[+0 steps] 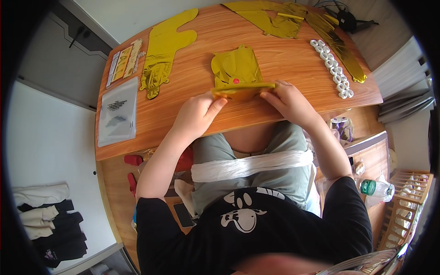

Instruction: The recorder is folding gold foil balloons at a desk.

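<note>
A flat gold foil balloon lies near the middle of the table's front, a small red round sticker on it. Its near edge is turned up into a folded strip between my hands. My left hand pinches the left end of that strip, thumb on the near side. At the right end my right hand grips the same strip with thumb and fingers. The fingertips behind the foil are partly hidden.
More flat gold foil lies at the far left, far middle and right. White ribbon rolls line the right side. Clear plastic bags and printed cards sit left. A white strip crosses my lap.
</note>
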Demonstrator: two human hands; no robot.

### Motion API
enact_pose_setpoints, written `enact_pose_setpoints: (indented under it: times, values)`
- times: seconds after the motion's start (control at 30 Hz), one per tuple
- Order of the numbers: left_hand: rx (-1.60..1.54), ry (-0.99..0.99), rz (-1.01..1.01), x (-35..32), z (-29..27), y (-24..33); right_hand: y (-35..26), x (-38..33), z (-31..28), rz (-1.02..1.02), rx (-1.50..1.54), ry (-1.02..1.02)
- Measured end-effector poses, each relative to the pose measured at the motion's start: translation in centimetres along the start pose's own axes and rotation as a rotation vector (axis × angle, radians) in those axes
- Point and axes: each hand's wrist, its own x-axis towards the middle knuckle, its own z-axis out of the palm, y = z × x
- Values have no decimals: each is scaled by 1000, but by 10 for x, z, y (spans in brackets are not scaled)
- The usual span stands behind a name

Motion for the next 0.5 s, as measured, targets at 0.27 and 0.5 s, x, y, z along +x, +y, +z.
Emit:
enact_pose_setpoints:
  times: [0.27, 0.5]
  values:
    - [-258, 156, -252, 15, 5, -15, -13, 23, 7, 376, 232, 143]
    - [-309, 231, -191, 25, 15, -33, -4, 40, 12, 473, 165, 176]
